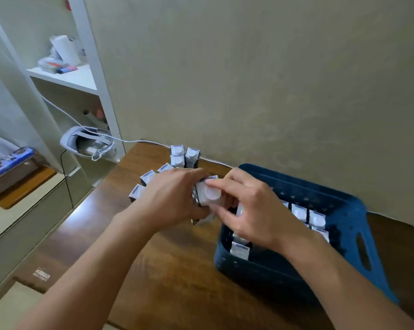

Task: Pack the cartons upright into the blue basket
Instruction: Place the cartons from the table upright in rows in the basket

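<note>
Both hands, left hand [170, 198] and right hand [253, 210], are clamping fingers around a small white carton [208, 192], steadying it upright just left of the dark-blue plastic basket [353, 210].

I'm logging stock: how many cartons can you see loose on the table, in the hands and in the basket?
Loose cartons: 6
Held carton, gripped by left hand and right hand: 1
Packed cartons in blue basket: at least 4, partly hidden
Total: at least 11
</note>
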